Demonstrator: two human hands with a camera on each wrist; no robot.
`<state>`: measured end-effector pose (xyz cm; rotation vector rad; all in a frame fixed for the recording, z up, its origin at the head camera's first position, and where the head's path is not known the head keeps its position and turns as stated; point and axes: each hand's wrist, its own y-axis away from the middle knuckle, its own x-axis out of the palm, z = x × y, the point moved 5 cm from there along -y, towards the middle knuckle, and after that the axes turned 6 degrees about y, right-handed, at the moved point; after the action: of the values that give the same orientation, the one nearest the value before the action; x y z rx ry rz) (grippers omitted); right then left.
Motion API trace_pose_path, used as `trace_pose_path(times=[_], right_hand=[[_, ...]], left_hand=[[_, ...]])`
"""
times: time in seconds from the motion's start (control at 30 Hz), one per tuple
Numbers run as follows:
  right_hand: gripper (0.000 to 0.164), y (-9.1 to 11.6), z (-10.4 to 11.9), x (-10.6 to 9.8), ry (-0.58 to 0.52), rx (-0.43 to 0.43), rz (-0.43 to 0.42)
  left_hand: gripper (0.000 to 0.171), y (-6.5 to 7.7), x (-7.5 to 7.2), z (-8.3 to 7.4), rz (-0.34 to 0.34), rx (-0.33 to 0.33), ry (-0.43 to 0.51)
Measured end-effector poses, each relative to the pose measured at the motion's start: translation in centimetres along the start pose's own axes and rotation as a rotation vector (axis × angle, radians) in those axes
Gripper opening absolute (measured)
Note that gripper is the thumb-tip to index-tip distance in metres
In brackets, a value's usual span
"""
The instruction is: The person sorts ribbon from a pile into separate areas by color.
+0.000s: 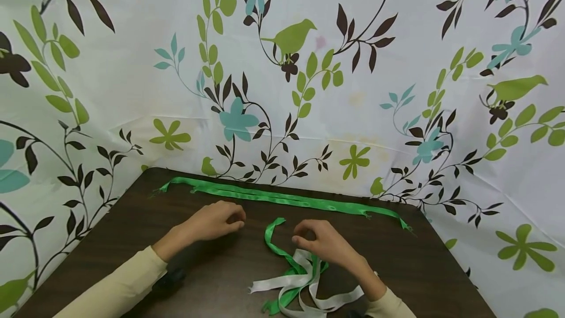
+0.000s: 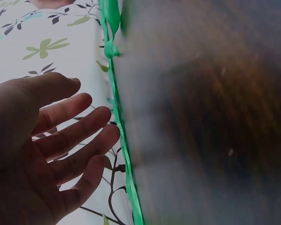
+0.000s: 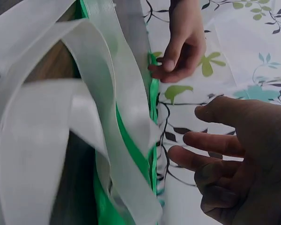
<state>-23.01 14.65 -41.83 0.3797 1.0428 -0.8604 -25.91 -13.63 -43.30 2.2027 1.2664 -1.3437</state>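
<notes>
Several white ribbons (image 1: 340,300) and green ribbons (image 1: 275,248) are found heaped in a loose pile (image 1: 300,278) on a dark table (image 1: 410,269). Strands are looped and crossed over one another, and one green tail is extended out of the pile toward the table's far side, its tip curved to the right. Beyond the pile, long green strips (image 1: 287,200) are laid nearly parallel along the far edge, stretched from well left of the pile to well right of it; frayed threads are noted at their ends. To the left of the pile, and apart from it, the left hand (image 1: 216,221) is raised above the table, its fingers loosely bent and nothing gripped. Over the far right part of the pile, the right hand (image 1: 324,242) is placed, its thumb and fingers bent; by the right wrist view they are parted, with nothing held between them. Whether the pile is touched by that hand cannot be told. The hands are set well apart from each other. Both forearms are covered by cream sleeves (image 1: 116,283). Behind the pile and the strips, a white cloth (image 1: 362,102) is seen, printed with leaves, flowers and birds.
</notes>
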Motion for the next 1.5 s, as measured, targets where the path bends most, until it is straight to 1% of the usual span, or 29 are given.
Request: trace_pose_path(times=[0.1, 0.23, 0.4, 0.57, 0.63, 0.73, 0.83, 0.93, 1.03, 1.13, 1.23, 1.33, 1.43, 1.5], right_hand=[[0.030, -0.4, 0.3, 0.9, -0.004, -0.003, 0.042], [0.028, -0.9, 0.3, 2.2, 0.006, 0.008, 0.085], [0.026, -1.1, 0.6, 3.5, 0.058, 0.029, 0.103], [0.023, -0.8, 0.7, 4.2, 0.117, 0.080, 0.137], [0.019, -0.6, 0.8, 4.4, 0.135, 0.086, 0.141], [0.011, -0.6, 0.9, 4.6, 0.144, 0.072, 0.134], [0.002, -0.6, 0.9, 4.6, 0.121, 0.059, 0.112], [0.007, -0.8, 1.0, 4.2, 0.085, 0.050, 0.071], [0.009, -1.0, 1.3, 3.7, 0.056, 0.042, 0.025], [0.008, -1.1, 1.6, 3.2, 0.030, 0.033, -0.002], [0.008, -1.1, 2.0, 2.8, -0.016, 0.018, -0.017], [0.007, -1.1, 2.4, 2.4, -0.076, -0.006, -0.019], [0.008, -1.0, 3.1, 1.8, -0.154, -0.020, -0.017], [0.011, -0.8, 3.6, 1.4, -0.202, -0.013, -0.019]], left_hand=[[0.010, -0.1, 0.6, -0.3, 0.009, 0.012, -0.009], [0.009, -0.1, 0.9, -0.5, 0.005, 0.011, -0.031], [0.009, 0.1, 0.9, -0.7, -0.006, -0.010, -0.054], [0.008, 0.1, 1.2, -0.8, -0.005, 0.003, -0.064], [0.007, 0.1, 1.3, -0.8, -0.007, 0.006, -0.067], [0.007, 0.2, 1.4, -0.9, -0.010, 0.006, -0.072], [0.007, 0.3, 1.4, -1.3, -0.017, 0.010, -0.080], [0.008, 0.3, 1.3, -2.0, -0.039, 0.018, -0.089], [0.008, 0.4, 1.1, -2.9, -0.077, 0.034, -0.106], [0.010, 0.4, 1.0, -3.9, -0.110, 0.068, -0.127], [0.016, 0.5, 1.0, -4.9, -0.133, 0.114, -0.140], [0.025, 0.5, 1.1, -5.5, -0.128, 0.142, -0.114], [0.036, 0.4, 1.3, -6.1, -0.104, 0.158, -0.056], [0.043, 0.4, 1.4, -6.4, -0.094, 0.174, -0.019]])
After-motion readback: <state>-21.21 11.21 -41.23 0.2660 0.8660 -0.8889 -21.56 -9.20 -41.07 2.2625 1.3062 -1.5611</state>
